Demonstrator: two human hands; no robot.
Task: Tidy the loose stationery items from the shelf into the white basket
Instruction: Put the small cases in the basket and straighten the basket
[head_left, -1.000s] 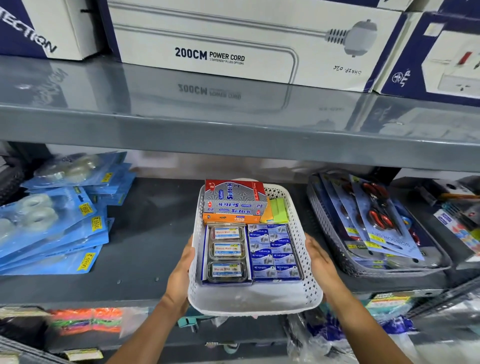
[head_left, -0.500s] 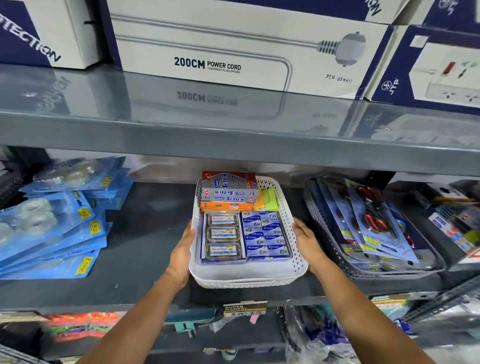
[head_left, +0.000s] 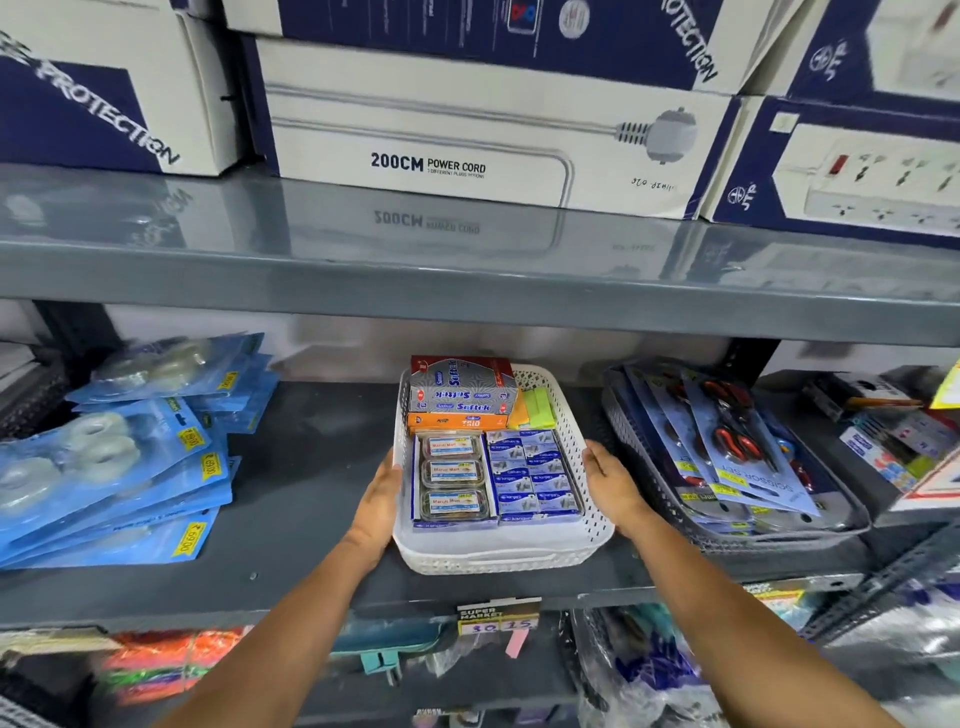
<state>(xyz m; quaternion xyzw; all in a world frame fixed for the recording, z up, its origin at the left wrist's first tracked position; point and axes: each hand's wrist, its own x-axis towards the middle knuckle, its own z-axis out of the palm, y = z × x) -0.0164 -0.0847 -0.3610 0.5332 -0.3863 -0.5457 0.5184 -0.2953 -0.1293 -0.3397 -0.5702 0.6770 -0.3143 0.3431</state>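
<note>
The white basket (head_left: 498, 551) rests on the dark middle shelf (head_left: 291, 519), filled with stationery. At its back lie a red and grey Softek box (head_left: 460, 387) on an orange box, with green and yellow sticky notes (head_left: 535, 408) beside them. In front sit clear cases of pins (head_left: 451, 475) on the left and blue staple boxes (head_left: 535, 475) on the right. My left hand (head_left: 376, 506) presses flat against the basket's left wall. My right hand (head_left: 613, 486) grips its right wall.
Blue blister packs of tape (head_left: 109, 467) are piled to the left. A grey basket of scissor sets (head_left: 737, 462) stands close on the right. The upper shelf (head_left: 467, 270) hangs low overhead with power cord boxes (head_left: 467, 135). More packets fill the shelf below.
Both hands have pushed the basket from the shelf's front edge back onto the shelf, and it now rests fully on it. The view has tilted upward.
</note>
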